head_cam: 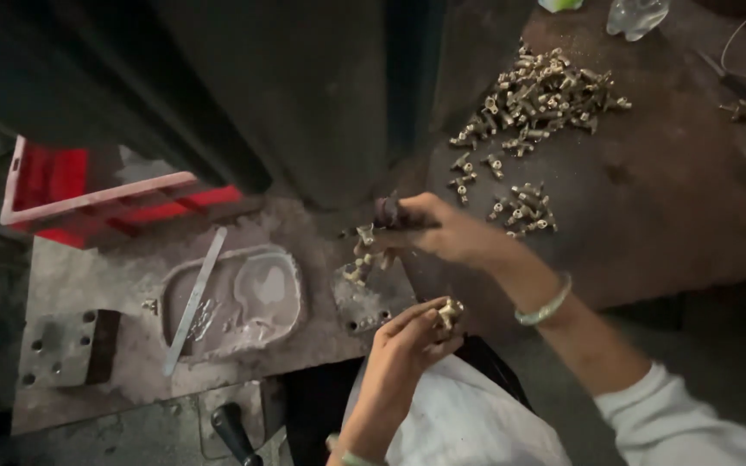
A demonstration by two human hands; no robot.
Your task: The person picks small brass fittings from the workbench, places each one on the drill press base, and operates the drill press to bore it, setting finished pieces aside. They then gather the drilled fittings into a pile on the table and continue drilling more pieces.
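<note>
- Head view: right hand (442,231) pinches a dark-handled tool over small brass fittings (361,259) on the grey metal fixture plate (364,306).
- Left hand (407,338) pinches one brass fitting (451,311) just beside the plate; seating it appears next, calling for careful alignment.

— How were the hands placed?
— The right hand (442,231) reached forward, arm extended, fingers curled shut in a grip; the left hand (407,338) sat nearer the body, wrist bent, fingertips pinched together.
</note>
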